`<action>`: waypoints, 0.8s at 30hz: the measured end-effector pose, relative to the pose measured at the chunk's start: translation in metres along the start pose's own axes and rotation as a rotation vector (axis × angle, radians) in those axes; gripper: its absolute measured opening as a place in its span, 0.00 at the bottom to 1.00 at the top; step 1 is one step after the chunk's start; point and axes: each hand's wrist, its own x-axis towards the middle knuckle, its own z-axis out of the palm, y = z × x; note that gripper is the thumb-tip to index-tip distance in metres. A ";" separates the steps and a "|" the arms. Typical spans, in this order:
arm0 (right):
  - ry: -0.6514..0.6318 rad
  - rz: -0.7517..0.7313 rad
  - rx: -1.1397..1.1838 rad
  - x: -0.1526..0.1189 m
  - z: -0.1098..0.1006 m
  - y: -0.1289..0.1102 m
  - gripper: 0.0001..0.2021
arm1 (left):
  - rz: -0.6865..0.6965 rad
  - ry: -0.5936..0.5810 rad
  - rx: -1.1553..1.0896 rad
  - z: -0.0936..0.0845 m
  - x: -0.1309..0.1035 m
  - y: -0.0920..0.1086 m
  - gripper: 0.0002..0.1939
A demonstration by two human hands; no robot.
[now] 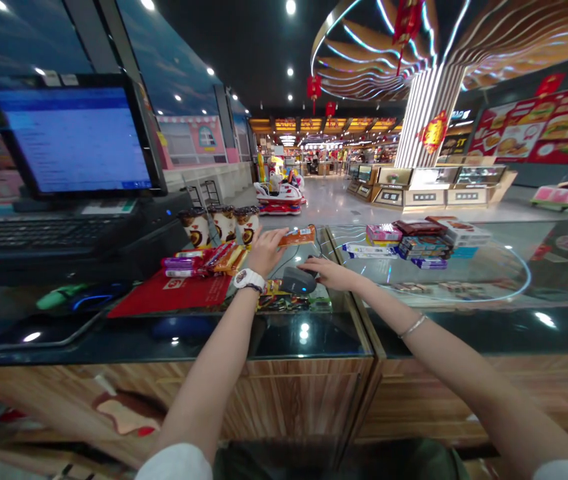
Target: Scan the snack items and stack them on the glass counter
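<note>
My left hand [266, 250], with a white watch at the wrist, has its fingers on the near end of an orange snack packet [300, 236] above the glass counter. In my right hand [333, 273] is a dark barcode scanner [297, 281], its head toward the left and a small blue light lit on it. Left of my left hand, several red, purple and yellow snack packets [214, 259] lie partly on a red paper sheet [174, 293]. Behind them stand three cups with dark lids [223, 225].
A monitor [74, 143] and keyboard [54, 233] stand on the left, with a mouse [97, 300] in front. To the right, boxes and packets [421, 240] are piled on the glass counter [469, 277]. A metal-edged seam [359, 313] runs between the two counter sections.
</note>
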 end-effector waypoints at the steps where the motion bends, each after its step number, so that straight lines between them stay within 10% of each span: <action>1: 0.004 -0.004 -0.022 -0.001 -0.002 -0.001 0.36 | 0.001 -0.001 0.003 0.000 0.000 0.001 0.22; 12: -0.004 0.012 -0.057 -0.011 -0.012 -0.002 0.31 | -0.081 -0.057 0.005 -0.003 0.001 0.005 0.21; 24: 0.731 0.344 0.399 -0.025 -0.051 0.018 0.20 | -0.209 -0.005 -0.013 0.001 0.001 0.000 0.20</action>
